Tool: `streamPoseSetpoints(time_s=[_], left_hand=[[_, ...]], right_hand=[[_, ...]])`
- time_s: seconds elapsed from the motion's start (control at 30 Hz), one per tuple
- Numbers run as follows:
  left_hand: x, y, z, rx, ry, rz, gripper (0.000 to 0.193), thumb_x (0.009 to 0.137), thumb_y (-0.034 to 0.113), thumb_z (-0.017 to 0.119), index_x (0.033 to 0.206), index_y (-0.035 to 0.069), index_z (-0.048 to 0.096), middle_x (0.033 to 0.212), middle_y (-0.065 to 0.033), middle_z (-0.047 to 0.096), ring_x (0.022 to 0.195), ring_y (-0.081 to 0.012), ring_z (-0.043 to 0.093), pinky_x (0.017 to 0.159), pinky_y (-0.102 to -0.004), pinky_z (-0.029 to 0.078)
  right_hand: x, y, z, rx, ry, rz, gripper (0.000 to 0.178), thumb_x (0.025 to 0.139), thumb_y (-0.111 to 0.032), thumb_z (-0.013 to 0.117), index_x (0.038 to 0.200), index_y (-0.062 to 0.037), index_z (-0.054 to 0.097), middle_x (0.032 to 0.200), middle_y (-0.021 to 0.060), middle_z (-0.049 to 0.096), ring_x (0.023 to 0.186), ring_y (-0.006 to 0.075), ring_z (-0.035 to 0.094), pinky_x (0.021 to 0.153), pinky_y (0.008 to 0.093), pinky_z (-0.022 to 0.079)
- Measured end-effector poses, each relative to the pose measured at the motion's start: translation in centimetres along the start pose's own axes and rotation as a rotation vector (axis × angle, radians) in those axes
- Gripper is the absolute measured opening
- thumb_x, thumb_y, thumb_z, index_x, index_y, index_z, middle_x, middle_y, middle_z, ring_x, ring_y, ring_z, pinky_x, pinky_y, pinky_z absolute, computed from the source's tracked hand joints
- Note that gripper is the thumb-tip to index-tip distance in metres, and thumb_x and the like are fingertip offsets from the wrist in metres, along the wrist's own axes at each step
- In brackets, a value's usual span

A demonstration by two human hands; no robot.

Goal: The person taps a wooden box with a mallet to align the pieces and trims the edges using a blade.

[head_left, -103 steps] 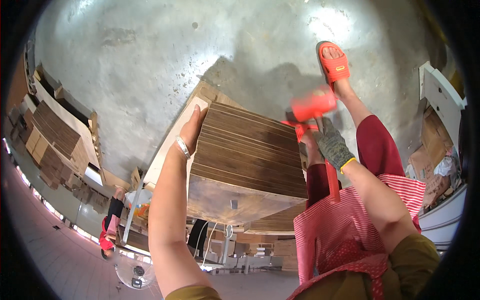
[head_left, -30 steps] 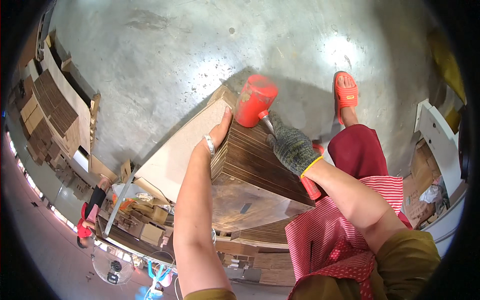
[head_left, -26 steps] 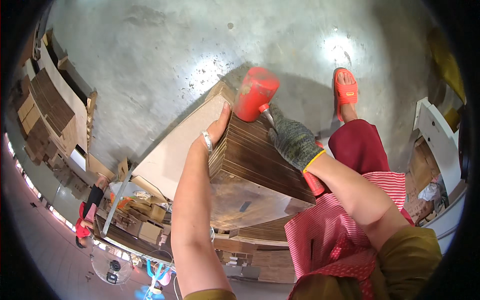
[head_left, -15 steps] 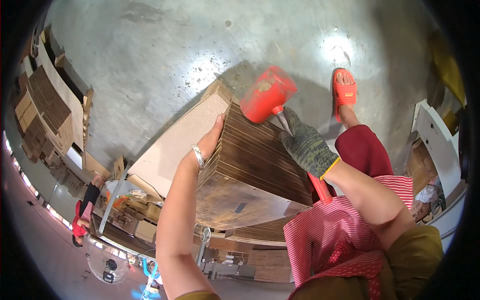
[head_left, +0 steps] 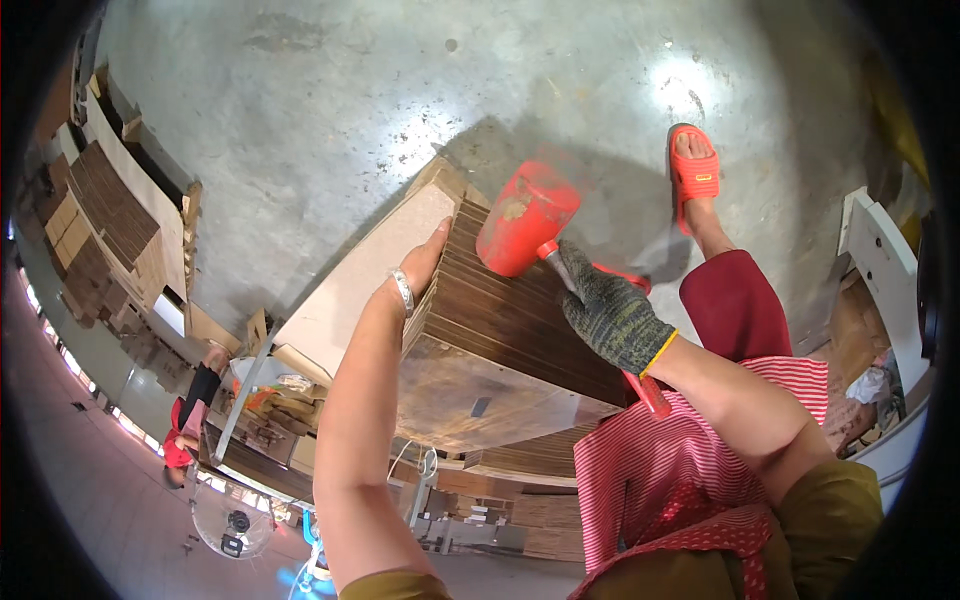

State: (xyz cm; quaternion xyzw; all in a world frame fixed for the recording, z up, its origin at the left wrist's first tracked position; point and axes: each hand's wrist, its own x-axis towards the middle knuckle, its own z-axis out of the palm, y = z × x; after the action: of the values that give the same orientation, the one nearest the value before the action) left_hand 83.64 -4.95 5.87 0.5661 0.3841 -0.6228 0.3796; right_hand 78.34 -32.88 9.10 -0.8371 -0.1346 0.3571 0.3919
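Observation:
A tall stack of flat brown cardboard sheets (head_left: 520, 320) stands on edge in front of me. My bare left hand (head_left: 425, 265), with a bracelet at the wrist, presses flat against the stack's left side. A grey knit glove covers my right hand (head_left: 610, 315), which grips the handle of a red rubber mallet (head_left: 525, 220). The mallet's head hovers over the far top edge of the stack. A pale board (head_left: 365, 285) lies against the stack on the left.
Bare concrete floor (head_left: 330, 110) lies ahead. My foot in an orange sandal (head_left: 693, 170) stands at the right. More cardboard stacks (head_left: 105, 215) line the far left. Another person in red (head_left: 190, 420) works at the lower left, near a fan (head_left: 235, 520).
The mallet has swung from the stack's right side up over its far top edge. My left hand has stayed pressed on the stack's left side.

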Motion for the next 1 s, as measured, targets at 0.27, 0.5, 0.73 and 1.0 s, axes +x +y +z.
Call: streamPoseSetpoints(time_s=[0.27,0.5,0.73,1.0], left_hand=[[-0.1,0.0,-0.3,0.04,-0.008,-0.026,0.065,0.094,0.053,0.028,0.14,0.007,0.029,0.143,-0.011,0.033,0.127,-0.0201,0.037,0.105,-0.0296,0.027],[-4.3,-0.8,1.0,0.119,0.111,0.2,0.075,0.091,0.062,0.021,0.142,0.007,0.025,0.148,-0.0125,0.021,0.138,-0.022,0.013,0.111,-0.0311,0.011],[-4.2,0.0,0.9,0.221,0.081,0.18,0.077,0.091,0.062,0.019,0.142,0.005,0.022,0.148,-0.0132,0.019,0.138,-0.023,0.016,0.111,-0.03,0.012],[-3.6,-0.9,0.6,0.181,0.063,0.197,0.072,0.091,0.062,0.021,0.144,0.013,0.021,0.149,-0.0137,0.018,0.138,-0.0239,0.016,0.111,-0.0307,0.013]], right_hand=[[-0.8,-0.6,0.3,0.139,0.184,-0.073,0.062,0.082,-0.015,0.056,0.137,-0.0033,0.028,0.1,0.0246,0.057,0.083,0.0374,0.059,0.074,0.0435,0.046],[-1.5,-1.4,-2.5,0.325,-0.07,0.237,0.06,0.084,-0.016,0.057,0.136,-0.0049,0.031,0.104,0.0227,0.057,0.086,0.0364,0.06,0.076,0.0405,0.047],[-2.6,-1.6,-1.3,0.58,0.054,0.049,0.054,0.084,-0.018,0.058,0.132,-0.0071,0.039,0.111,0.0192,0.056,0.09,0.0337,0.059,0.078,0.0381,0.047],[-2.2,-1.8,-1.9,0.308,-0.14,0.162,0.057,0.083,-0.018,0.057,0.135,-0.0077,0.035,0.11,0.0201,0.055,0.09,0.0347,0.059,0.076,0.0398,0.047]])
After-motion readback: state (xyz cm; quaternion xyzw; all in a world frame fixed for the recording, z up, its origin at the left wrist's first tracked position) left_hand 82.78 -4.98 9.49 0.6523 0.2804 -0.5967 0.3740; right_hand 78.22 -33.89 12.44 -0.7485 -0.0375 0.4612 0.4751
